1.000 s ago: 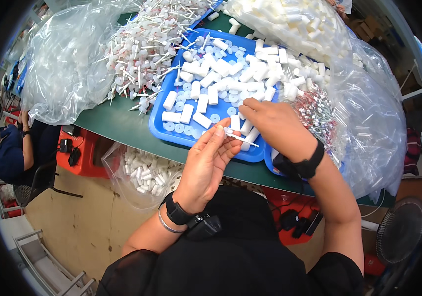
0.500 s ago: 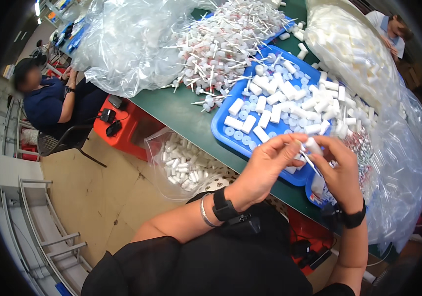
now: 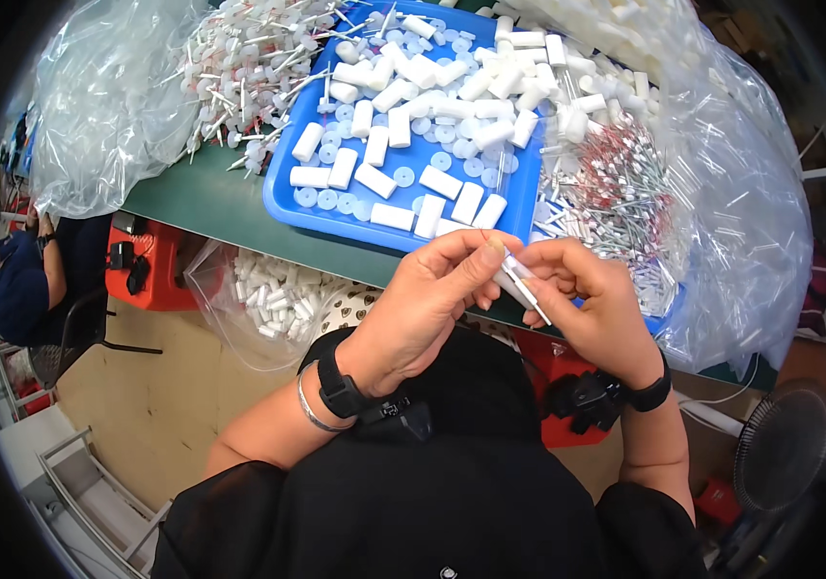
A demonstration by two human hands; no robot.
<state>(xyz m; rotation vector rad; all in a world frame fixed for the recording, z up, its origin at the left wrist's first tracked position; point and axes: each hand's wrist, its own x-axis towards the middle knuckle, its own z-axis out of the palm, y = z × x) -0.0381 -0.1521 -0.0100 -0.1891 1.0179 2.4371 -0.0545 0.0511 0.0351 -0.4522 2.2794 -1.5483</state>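
Observation:
Just off the table's front edge, my left hand (image 3: 447, 289) and my right hand (image 3: 587, 299) meet, both closed in a pinch. Between them is a thin white rod (image 3: 532, 297), slanting down to the right, against a white cylinder (image 3: 511, 280) that my fingers partly cover. My left thumb and fingers grip the upper end; my right fingers close round the lower part. Whether the rod is inside the cylinder or beside it, I cannot tell. Beyond my hands lies a blue tray (image 3: 326, 222) holding several white cylinders (image 3: 392, 216) and translucent discs (image 3: 403, 177).
Left of the tray are heaped white sticks with discs (image 3: 239, 77) and a clear plastic bag (image 3: 104, 116). Thin red and white rods (image 3: 625, 174) lie to the right beside another bag (image 3: 741, 193). Below stand a bag of cylinders (image 3: 273, 294), red stool (image 3: 157, 275) and fan (image 3: 784, 449). A person (image 3: 17, 280) sits left.
The view has shifted right and down. My hands have drawn back from over the tray's front edge toward my body, still holding the rod and cylinder.

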